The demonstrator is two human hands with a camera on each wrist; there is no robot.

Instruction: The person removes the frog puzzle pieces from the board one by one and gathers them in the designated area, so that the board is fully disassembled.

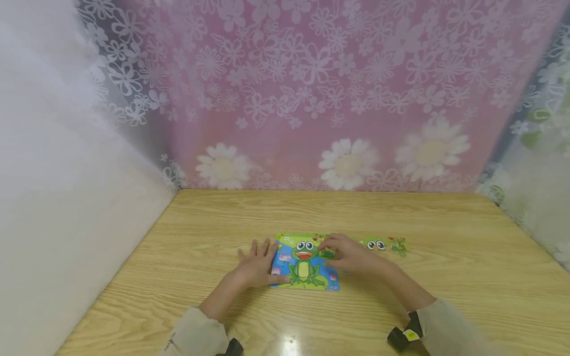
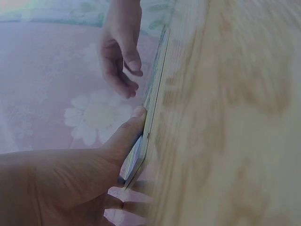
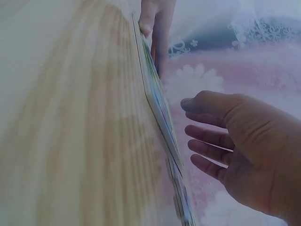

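Note:
A flat frog picture puzzle board (image 1: 304, 269) lies on the table, showing a green frog on blue and yellow-green. My left hand (image 1: 258, 267) rests at the board's left side, fingers spread and thumb (image 2: 129, 129) lying on its front left corner. Over the board's right part hovers my right hand (image 1: 349, 254), fingers loosely bent. In the right wrist view that right hand (image 3: 254, 146) is apart from the board's edge (image 3: 160, 120), with nothing visible between thumb and fingers. The right hand hides part of the board's upper right in the head view.
Right of the board lie loose puzzle pieces, one with frog eyes (image 1: 375, 244) and a red and green one (image 1: 398, 244). The wooden table (image 1: 213, 222) meets a pink flowered curtain (image 1: 285, 123) behind and a white cloth (image 1: 67, 173) on the left.

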